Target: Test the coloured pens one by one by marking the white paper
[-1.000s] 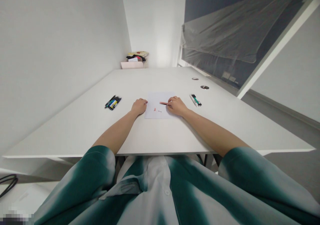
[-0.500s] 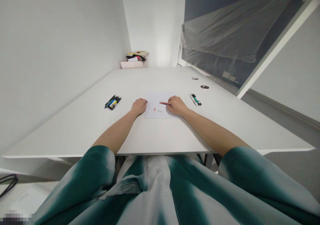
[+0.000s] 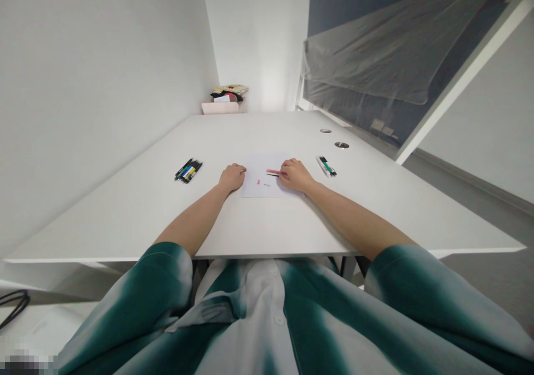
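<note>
My right hand rests on the right part of a white sheet of paper, its fingers closed round a slim pen. The pen's thin dark tip points left, over the paper. Beside that tip lies a narrow reddish strip; whether it is a drawn mark or an object, I cannot tell. Lower on the sheet are a small red mark and a short grey mark. My left hand lies at the paper's left edge, fingers outstretched and fingertips touching the sheet.
Several dark-barrelled pens lie bunched on the white table at left. A few green and white pens are at right. Two round metal table fittings sit farther back. A pink box with cloths stands at the far end.
The pen's dark tip has come down slightly and now shows apart from the reddish strip. My left hand has stayed in place.
</note>
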`<state>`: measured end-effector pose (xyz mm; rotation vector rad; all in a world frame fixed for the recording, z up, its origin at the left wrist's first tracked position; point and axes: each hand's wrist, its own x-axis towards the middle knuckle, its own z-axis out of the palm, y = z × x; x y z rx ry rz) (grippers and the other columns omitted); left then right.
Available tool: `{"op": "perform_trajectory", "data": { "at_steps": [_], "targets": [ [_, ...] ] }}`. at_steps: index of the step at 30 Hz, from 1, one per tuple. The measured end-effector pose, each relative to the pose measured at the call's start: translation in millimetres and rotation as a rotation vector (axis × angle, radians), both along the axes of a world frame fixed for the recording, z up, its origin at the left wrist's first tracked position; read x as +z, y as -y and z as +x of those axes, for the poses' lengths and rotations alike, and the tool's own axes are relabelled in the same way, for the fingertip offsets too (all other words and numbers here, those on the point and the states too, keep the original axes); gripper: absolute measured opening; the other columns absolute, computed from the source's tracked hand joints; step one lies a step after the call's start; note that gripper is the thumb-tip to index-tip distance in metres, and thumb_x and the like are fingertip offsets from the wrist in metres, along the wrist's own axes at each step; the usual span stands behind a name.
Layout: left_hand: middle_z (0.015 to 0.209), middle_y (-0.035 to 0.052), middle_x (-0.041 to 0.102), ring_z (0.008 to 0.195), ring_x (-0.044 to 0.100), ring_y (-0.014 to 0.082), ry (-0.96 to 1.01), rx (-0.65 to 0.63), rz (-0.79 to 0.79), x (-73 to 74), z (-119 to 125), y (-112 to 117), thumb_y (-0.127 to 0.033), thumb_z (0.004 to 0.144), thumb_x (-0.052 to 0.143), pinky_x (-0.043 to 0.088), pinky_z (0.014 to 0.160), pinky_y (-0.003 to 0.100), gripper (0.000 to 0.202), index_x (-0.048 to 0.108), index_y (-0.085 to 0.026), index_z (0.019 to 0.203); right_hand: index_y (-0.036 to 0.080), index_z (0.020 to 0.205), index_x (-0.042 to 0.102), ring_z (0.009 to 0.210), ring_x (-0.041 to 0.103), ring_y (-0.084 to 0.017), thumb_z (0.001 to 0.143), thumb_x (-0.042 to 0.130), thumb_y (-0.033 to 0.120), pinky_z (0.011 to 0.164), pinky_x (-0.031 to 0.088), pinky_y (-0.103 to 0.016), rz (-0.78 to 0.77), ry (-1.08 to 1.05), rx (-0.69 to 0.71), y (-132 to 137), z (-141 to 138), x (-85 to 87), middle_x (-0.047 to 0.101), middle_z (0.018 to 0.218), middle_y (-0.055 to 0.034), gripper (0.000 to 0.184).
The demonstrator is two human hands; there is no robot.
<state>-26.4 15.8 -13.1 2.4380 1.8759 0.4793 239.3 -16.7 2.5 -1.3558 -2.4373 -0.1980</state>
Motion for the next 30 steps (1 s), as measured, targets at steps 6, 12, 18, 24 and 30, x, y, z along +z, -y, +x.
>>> {"op": "perform_trajectory", "data": {
  "at_steps": [6, 12, 18, 24, 30],
  "targets": [
    [0.119, 0.0127, 0.064, 0.112, 0.056, 0.0278, 0.138, -0.021, 0.201, 5.6, 3, 4, -0.021, 0.088, 0.046, 0.044, 0.101, 0.044, 0.032, 0.069, -0.018, 0.111, 0.018, 0.102, 0.078, 0.104, 0.050, -0.028, 0.090, 0.054, 0.027, 0.088, 0.035, -0.038, -0.005, 0.033, -0.012, 0, -1, -2.4, 0.066, 0.107, -0.0131, 0.028],
    [0.102, 0.0084, 0.068, 0.101, 0.059, 0.0244, 0.095, -0.408, 0.230, 17.8, 31, 25, -0.030, 0.086, 0.055, 0.044, 0.096, 0.043, 0.024, 0.074, -0.020, 0.095, 0.017, 0.102, 0.077, 0.104, 0.051, -0.027, 0.092, 0.051, 0.023, 0.086, 0.036, -0.038, -0.018, 0.062, -0.050, 1, -3, 0.4, 0.066, 0.109, -0.0138, 0.029],
    [0.105, 0.0065, 0.069, 0.104, 0.059, 0.0256, -0.031, -0.509, 0.140, 15.4, 50, 36, -0.030, 0.084, 0.058, 0.044, 0.095, 0.044, 0.022, 0.077, -0.025, 0.095, 0.014, 0.098, 0.076, 0.107, 0.053, -0.028, 0.091, 0.053, 0.023, 0.088, 0.036, -0.037, -0.013, 0.053, -0.074, 3, -4, 5.1, 0.068, 0.110, -0.0154, 0.027],
    [0.103, 0.0064, 0.070, 0.103, 0.060, 0.0256, -0.025, -0.454, 0.110, 16.5, 51, 35, -0.025, 0.084, 0.056, 0.045, 0.095, 0.042, 0.022, 0.076, -0.023, 0.090, 0.015, 0.096, 0.075, 0.098, 0.060, -0.025, 0.089, 0.055, 0.023, 0.088, 0.039, -0.035, -0.033, 0.007, -0.085, -1, -3, 7.3, 0.073, 0.098, -0.0120, 0.023],
    [0.103, 0.0076, 0.071, 0.102, 0.060, 0.0252, 0.073, -0.350, 0.163, 19.7, 45, 33, -0.024, 0.085, 0.054, 0.044, 0.096, 0.042, 0.020, 0.072, -0.020, 0.092, 0.017, 0.096, 0.073, 0.084, 0.062, -0.020, 0.081, 0.059, 0.021, 0.076, 0.043, -0.029, -0.105, -0.153, -0.047, -1, 2, 8.1, 0.072, 0.088, -0.0085, 0.021]
  ]
}}
